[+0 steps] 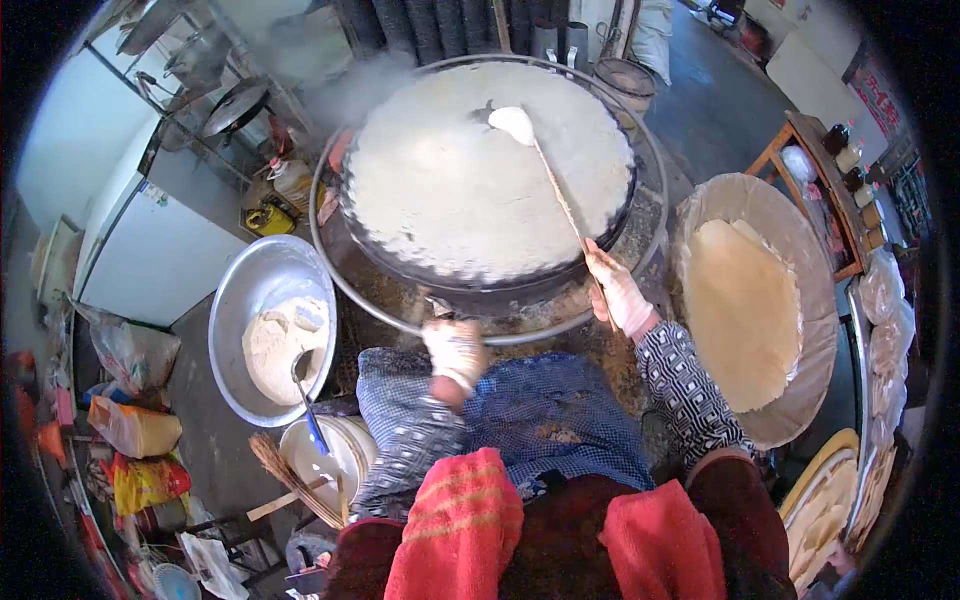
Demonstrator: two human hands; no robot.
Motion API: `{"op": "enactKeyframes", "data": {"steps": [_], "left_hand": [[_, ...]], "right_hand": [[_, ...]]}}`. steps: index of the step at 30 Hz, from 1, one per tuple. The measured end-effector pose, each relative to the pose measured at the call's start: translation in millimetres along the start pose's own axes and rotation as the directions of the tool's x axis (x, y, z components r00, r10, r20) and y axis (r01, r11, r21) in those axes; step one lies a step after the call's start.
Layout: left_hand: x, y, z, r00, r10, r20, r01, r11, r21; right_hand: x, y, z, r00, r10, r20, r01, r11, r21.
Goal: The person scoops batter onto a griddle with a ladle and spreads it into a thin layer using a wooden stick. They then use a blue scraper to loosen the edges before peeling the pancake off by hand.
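Note:
My right hand [618, 290], in a whitish glove, is closed around the lower part of a long-handled stick [558, 190]. The stick's white rounded head [512, 124] rests on or just over the pale batter [440, 170], beside a small dark gap in it. This batter covers a large round griddle [480, 292], whose near edge looks smeared by motion. At the near side of the metal ring [400, 325] is my left hand [454, 350], also gloved and slightly blurred. Its fingers are curled, and a small dark piece shows just above them; what they grip is unclear.
A metal basin [232, 350] of flour with a ladle [303, 375] in it stands left, above a white bucket [352, 440] and a brush [275, 465]. Right, a lined round tray [815, 370] holds flat pancakes [745, 310]. Steam rises at the griddle's back left.

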State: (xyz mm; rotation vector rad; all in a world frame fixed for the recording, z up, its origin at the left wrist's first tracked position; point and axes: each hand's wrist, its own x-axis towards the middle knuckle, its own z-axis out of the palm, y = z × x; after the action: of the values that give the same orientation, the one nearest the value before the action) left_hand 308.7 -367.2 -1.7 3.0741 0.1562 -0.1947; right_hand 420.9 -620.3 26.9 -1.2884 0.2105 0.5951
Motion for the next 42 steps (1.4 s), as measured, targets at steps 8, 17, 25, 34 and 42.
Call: {"op": "enactKeyframes", "data": {"steps": [8, 17, 25, 34, 42], "left_hand": [[-97, 147, 41, 0.813, 0.557, -0.173, -0.553, 0.641, -0.533], [-136, -53, -10, 0.822, -0.063, -0.566, -0.279, 0.821, -0.497], [-181, -255, 80, 0.604, -0.794, 0.072, 0.797, 0.600, -0.065], [-197, -257, 120, 0.569, -0.821, 0.038, 0.704, 0.462, -0.540], [-208, -138, 15, 0.537, -0.843, 0.043, 0.129, 0.032, -0.991]], "right_hand": [[14, -4, 38, 0.994, 0.108, 0.013, -0.105, 0.987, -0.124], [9, 26, 72, 0.990, 0.134, 0.038, -0.132, 0.990, -0.048], [-17, 62, 109, 0.992, 0.121, 0.037, -0.121, 0.993, -0.002], [-56, 73, 85, 0.910, 0.074, 0.409, -0.284, 0.830, 0.481], [-126, 114, 70, 0.992, 0.047, -0.114, -0.004, 0.938, 0.347]]}}
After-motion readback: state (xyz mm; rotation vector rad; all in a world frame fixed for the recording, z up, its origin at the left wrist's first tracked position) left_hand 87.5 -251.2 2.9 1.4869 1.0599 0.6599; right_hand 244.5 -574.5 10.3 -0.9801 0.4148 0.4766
